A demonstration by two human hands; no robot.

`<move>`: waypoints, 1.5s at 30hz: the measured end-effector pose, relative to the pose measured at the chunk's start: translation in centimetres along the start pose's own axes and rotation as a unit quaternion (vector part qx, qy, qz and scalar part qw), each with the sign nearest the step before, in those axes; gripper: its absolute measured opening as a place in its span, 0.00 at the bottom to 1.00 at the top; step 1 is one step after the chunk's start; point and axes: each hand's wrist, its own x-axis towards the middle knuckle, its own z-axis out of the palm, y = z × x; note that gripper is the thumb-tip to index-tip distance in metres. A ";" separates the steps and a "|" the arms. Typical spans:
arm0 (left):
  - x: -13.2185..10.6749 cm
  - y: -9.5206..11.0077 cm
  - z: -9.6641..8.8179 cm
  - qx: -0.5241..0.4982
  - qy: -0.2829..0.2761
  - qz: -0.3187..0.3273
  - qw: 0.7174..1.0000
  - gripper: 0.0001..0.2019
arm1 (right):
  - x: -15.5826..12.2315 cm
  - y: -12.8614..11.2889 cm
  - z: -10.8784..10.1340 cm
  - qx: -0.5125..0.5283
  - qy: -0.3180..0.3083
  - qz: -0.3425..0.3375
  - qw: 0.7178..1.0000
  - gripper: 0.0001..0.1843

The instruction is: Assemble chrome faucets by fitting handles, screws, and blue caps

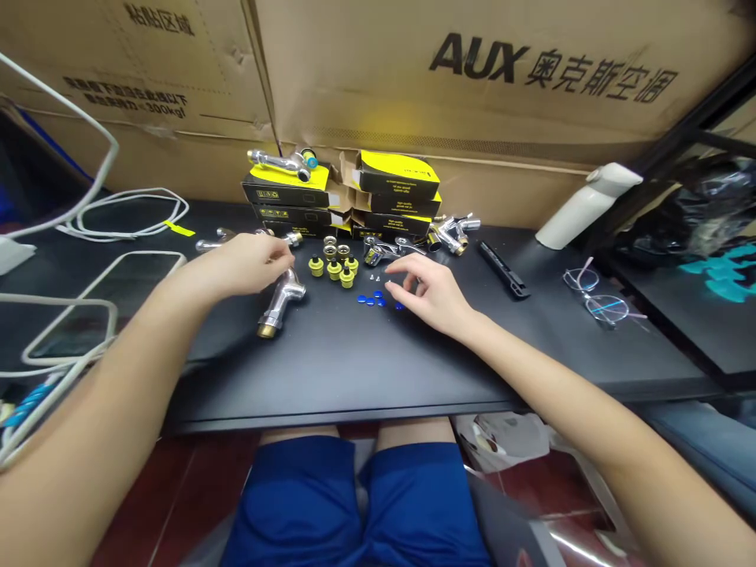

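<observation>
My left hand (257, 264) is closed round the upper end of a chrome faucet body (282, 303), whose brass threaded end points down toward me. The fingertips there are partly hidden. My right hand (430, 293) hovers low over the table with thumb and forefinger apart. Two tiny screws (375, 278) lie just left of its fingertips. Below them are several small blue caps (370, 301), one partly under the hand. Between my hands stand several yellow-green valve cartridges (334, 270) with black tops, and behind them some metal ring nuts (330, 247).
Stacked black-and-yellow boxes (398, 175) stand at the back, with another faucet body (280, 163) on top. Chrome handles (390, 250) and more fittings (454, 234) lie before them. Rightward are a black tool (502, 270), glasses (602, 303) and a white bottle (587, 206). White cables (127, 216) lie left.
</observation>
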 end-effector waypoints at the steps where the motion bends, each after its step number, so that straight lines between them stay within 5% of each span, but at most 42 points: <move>1: 0.0 0.0 0.0 0.058 -0.013 0.005 0.998 0.09 | 0.0 0.0 0.0 0.001 0.001 0.000 1.000 0.07; 3: 0.0 -0.1 0.0 0.155 -0.053 -0.009 0.986 0.10 | 0.0 -0.1 -0.1 0.005 0.003 -0.002 1.000 0.07; 7: -0.2 0.2 0.1 0.173 -0.078 -0.038 0.981 0.08 | 0.0 -0.2 -0.1 0.012 0.014 -0.012 1.000 0.06; 13: -0.8 2.7 1.8 0.118 0.106 0.091 0.983 0.21 | 0.1 -0.1 -0.3 -0.019 0.050 -0.010 0.999 0.06; 20: -1.1 3.4 4.2 0.131 0.008 0.222 0.966 0.19 | 0.7 1.6 -1.1 -0.124 0.084 -0.040 0.988 0.04; 28: -0.6 2.8 4.1 0.108 0.034 0.230 0.967 0.18 | 1.0 3.0 -1.4 -0.127 0.075 -0.032 0.988 0.06; 35: -0.5 2.5 4.3 0.104 0.063 0.198 0.973 0.17 | 0.8 4.2 -1.1 -0.150 -0.003 0.007 0.989 0.10; 41: -0.2 2.2 4.5 0.119 0.069 0.193 0.972 0.18 | 1.1 3.8 -0.6 -0.155 0.006 0.014 0.988 0.23; 45: -0.2 2.1 4.6 0.128 0.083 0.198 0.968 0.20 | 1.2 3.5 -0.3 -0.180 -0.056 0.001 0.982 0.29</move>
